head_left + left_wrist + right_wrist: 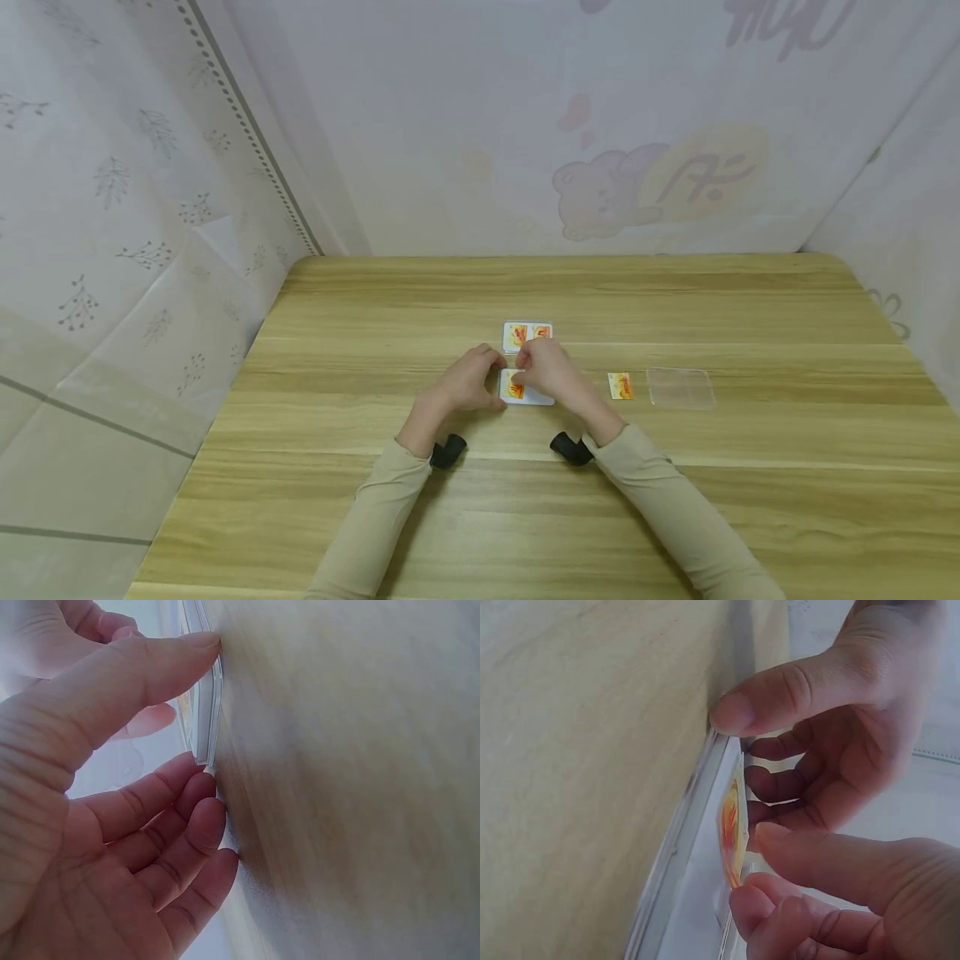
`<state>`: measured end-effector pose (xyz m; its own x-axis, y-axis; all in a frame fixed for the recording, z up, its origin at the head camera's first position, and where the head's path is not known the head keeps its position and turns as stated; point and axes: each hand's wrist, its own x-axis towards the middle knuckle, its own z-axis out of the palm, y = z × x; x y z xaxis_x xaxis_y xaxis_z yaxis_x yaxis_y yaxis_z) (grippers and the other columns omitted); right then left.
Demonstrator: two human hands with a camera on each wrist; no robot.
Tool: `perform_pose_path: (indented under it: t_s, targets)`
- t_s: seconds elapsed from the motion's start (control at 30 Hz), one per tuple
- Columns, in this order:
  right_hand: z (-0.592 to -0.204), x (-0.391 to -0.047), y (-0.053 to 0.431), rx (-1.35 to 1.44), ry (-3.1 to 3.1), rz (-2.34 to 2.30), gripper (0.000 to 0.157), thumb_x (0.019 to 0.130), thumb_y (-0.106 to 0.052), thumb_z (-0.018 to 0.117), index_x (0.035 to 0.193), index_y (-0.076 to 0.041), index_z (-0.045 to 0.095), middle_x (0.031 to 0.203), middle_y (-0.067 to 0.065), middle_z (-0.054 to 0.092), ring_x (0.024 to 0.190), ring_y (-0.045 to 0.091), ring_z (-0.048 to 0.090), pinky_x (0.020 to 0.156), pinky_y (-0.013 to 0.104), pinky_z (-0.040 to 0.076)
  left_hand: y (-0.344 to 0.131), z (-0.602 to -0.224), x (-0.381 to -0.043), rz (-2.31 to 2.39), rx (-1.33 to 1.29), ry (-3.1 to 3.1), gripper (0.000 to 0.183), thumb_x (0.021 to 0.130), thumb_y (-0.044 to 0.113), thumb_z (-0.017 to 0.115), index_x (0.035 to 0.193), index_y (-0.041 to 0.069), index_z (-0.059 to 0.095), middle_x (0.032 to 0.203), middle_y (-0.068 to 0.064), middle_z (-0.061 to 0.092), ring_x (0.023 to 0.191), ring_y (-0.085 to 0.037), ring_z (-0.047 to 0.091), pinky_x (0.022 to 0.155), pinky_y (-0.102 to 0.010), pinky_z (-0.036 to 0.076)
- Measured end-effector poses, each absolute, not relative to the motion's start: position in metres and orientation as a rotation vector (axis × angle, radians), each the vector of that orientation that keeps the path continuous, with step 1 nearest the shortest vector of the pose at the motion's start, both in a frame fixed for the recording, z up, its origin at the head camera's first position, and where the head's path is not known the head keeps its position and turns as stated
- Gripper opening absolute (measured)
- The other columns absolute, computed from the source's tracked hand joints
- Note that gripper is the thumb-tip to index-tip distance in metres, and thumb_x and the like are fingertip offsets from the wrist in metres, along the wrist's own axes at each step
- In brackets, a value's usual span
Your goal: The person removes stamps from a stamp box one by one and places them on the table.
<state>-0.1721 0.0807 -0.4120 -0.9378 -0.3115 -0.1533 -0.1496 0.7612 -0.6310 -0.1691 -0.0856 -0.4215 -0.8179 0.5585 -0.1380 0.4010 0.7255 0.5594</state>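
- White panel [537, 399] lies on the wooden table [480, 525], left end held by the left hand [469, 380], thumb and fingers apart.
- Right hand [553, 372] pinches an orange card [515, 387] over the panel's left half, fingertips nearly together.

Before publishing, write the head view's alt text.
A person's right hand pinches an orange-yellow printed card over a white rectangular case, which the left hand holds. On the wooden table, another card and a clear plastic rectangle lie farther right.

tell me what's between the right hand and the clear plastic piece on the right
A small yellow-orange card lies between the right hand and the clear plastic piece, as the head view shows.
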Motion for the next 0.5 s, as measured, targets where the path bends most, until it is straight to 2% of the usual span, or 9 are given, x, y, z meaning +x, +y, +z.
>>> perform_pose_path:
  t_s: [0.5]
  targets:
    - [-0.4125,-0.1707,0.0741,-0.317,2.735,-0.862,0.016,0.074,-0.003,0.076,0.074,-0.003,0.060,0.074,0.005,0.058,0.067,0.017,0.051,0.060,0.025,0.043,-0.0845,-0.4220,-0.1701,0.750,0.747,2.641,0.052,0.066,0.012,0.084,0.109,-0.001,0.058,0.109,-0.009,0.055,0.104,-0.023,0.051,0.096,-0.035,0.041]
